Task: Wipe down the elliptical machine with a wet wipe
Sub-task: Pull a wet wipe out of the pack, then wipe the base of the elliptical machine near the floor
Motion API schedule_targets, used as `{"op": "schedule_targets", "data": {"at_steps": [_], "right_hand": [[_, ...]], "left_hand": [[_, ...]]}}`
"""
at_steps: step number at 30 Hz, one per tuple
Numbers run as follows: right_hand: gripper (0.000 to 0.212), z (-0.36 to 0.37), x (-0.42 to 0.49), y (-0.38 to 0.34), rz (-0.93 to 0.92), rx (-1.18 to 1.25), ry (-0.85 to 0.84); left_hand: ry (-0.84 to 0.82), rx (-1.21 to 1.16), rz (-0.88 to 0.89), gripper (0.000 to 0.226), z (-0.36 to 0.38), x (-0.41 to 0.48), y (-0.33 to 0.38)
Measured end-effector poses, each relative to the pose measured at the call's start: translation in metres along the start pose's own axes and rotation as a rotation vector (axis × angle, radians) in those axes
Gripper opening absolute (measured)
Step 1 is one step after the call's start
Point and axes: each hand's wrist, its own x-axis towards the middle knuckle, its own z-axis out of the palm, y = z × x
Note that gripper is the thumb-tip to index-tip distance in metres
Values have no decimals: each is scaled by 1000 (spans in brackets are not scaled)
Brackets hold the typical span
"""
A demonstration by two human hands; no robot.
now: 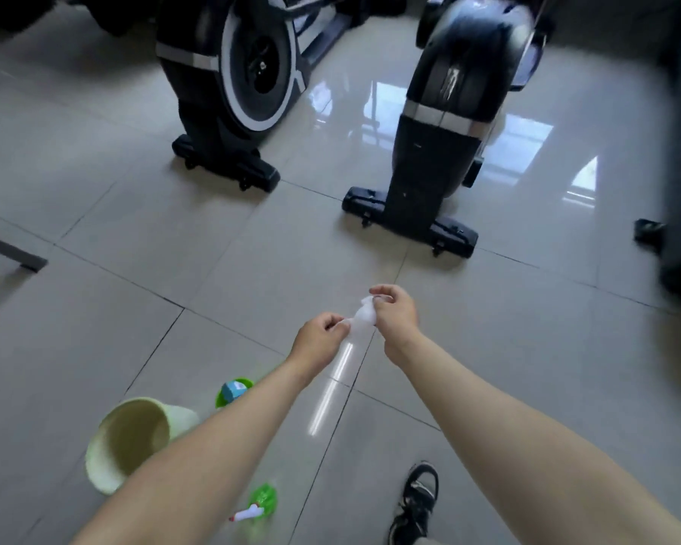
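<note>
Standing short of the elliptical machine (445,112), a person pinches a bunched wet wipe (364,314) between left hand (317,336) and right hand (396,312), fingers (382,291) curled, apparently unfolding it; wiping likely needs a step forward.

bright window glare on floor (527,143), blurred edges

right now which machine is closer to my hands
The end-on machine on the right; its base bar lies nearest the wet wipe. The white-ringed wheel machine stands farther back, left.
</note>
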Motion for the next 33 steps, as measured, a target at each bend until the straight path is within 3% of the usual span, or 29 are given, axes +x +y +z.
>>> {"op": "schedule_targets", "data": {"at_steps": [8, 15, 25, 33], "right_hand": [[38, -150, 25, -118, -12, 94, 132], [36, -241, 98, -172, -9, 169, 309], [35, -275, 289, -220, 31, 163, 231], [34, -280, 486, -188, 21, 128, 157]], "left_hand": [[-104, 92, 25, 10, 86, 15, 185], [-102, 79, 68, 19, 158, 77, 280], [-242, 59, 71, 20, 234, 268, 343], [-265, 188, 107, 26, 323, 453, 325]]}}
